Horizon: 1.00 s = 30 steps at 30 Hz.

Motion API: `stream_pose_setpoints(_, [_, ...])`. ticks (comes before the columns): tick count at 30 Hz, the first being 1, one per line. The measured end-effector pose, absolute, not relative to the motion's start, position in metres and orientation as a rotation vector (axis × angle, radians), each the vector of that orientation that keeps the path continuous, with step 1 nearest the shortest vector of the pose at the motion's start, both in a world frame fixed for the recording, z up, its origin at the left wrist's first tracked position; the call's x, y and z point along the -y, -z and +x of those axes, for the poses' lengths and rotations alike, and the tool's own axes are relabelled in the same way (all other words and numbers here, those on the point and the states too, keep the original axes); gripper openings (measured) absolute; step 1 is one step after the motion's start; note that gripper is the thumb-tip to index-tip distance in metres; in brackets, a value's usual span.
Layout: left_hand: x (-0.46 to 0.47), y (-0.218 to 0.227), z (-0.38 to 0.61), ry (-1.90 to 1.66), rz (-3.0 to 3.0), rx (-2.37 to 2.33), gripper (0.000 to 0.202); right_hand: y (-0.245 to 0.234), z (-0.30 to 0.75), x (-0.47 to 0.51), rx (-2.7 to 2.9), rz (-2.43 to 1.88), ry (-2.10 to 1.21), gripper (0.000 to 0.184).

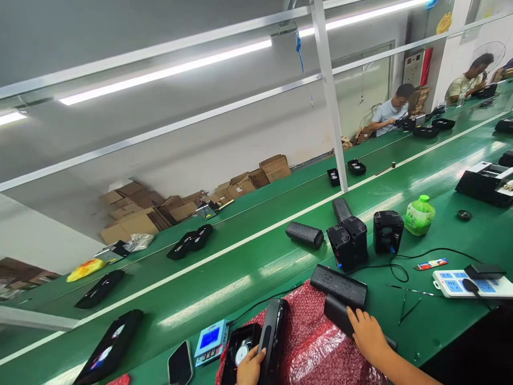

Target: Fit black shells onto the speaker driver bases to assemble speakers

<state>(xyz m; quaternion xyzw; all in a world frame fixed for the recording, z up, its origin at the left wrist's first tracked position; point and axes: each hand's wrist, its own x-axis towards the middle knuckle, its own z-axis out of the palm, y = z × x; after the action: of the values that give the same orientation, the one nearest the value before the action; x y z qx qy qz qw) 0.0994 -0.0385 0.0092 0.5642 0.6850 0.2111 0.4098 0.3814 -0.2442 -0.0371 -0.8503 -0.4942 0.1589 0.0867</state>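
Note:
My left hand (249, 368) is closed on the edge of a long black speaker housing (274, 334), tilted upright at the bottom centre. Beside it lies an open black casing (240, 342) with a round silver-white part inside. My right hand (367, 336) has its fingers over a smooth black cylindrical speaker (337, 313); the thumb side is partly hidden. Just behind that speaker rests another black speaker (339, 285) with a patterned grille. Red bubble wrap (312, 347) lies beneath these things on the green bench.
A blue-screened meter (211, 341) and a phone (180, 363) lie at left. Black speaker boxes (348, 243), a green bottle (419, 215), tweezers (409, 310) and a white power strip (452, 283) are at right. A conveyor (224, 267) carries black casings; two people sit beyond.

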Motion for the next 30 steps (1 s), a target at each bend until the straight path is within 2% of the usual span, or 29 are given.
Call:
stream_pose_setpoints(7, [0.035, -0.002, 0.095, -0.499, 1.325, -1.692, 0.012, 0.053, 0.38, 0.254, 1.512, -2.679, -0.332, 0.108])
stream_pose_setpoints(12, [0.033, 0.002, 0.093, -0.507, 1.315, -1.715, 0.011, 0.052, 0.381, 0.253, 1.488, -2.683, -0.344, 0.086])
stream_pose_setpoints(14, [0.032, 0.004, 0.093, -0.514, 1.306, -1.724, 0.01, 0.042, 0.383, 0.252, 1.406, -2.598, -0.433, 0.092])
stream_pose_setpoints(17, [0.032, 0.006, 0.092, -0.518, 1.293, -1.732, 0.011, 0.011, 0.393, 0.25, 1.177, -2.209, -0.823, 0.102])
stream_pose_setpoints(23, [0.033, 0.008, 0.089, -0.508, 1.29, -1.722, 0.017, -0.078, 0.419, 0.256, 0.593, -0.901, -1.597, 0.094])
stream_pose_setpoints(25, [0.034, 0.008, 0.088, -0.501, 1.289, -1.711, 0.017, -0.096, 0.423, 0.26, 0.493, -0.728, -1.726, 0.095])
stream_pose_setpoints(30, [0.035, 0.012, 0.088, -0.499, 1.257, -1.716, 0.017, -0.101, 0.419, 0.267, 0.379, -0.467, -1.711, 0.097])
